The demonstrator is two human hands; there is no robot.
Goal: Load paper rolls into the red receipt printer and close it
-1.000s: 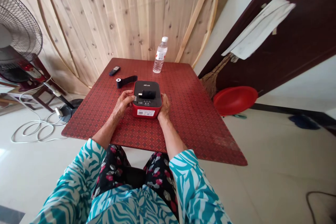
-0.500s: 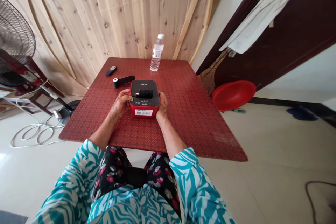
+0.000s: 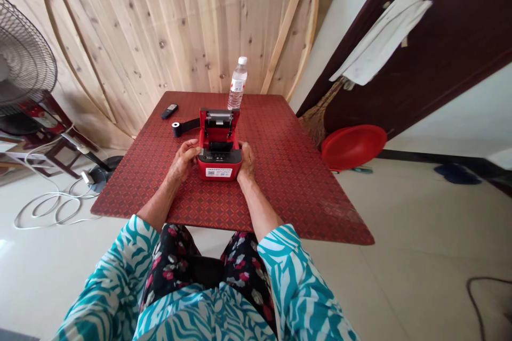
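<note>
A small red and black label printer [image 3: 220,171] sits on the table between my hands, its lid [image 3: 220,119] tipped up and back so that rollers and the inside show. My left hand [image 3: 184,157] grips its left side, thumb at the front left corner of the black top. Against the right side, my right hand [image 3: 247,161] is wrapped, its fingers partly hidden. Just behind and left of the printer lies a black ribbon roll [image 3: 176,129] with a white core, its loose strip running toward the printer's back.
The red patterned table [image 3: 296,181] carries a water bottle [image 3: 237,85] and a small dark handset [image 3: 170,111] at the back. On the left stand a fan [image 3: 22,58] and a coiled white cable [image 3: 56,205]. A red basin [image 3: 354,146] and a broom [image 3: 318,120] are at right.
The printer's lid has swung from closed to raised, uncovering its inside. Both hands stay at the printer's sides. The view has shifted slightly.
</note>
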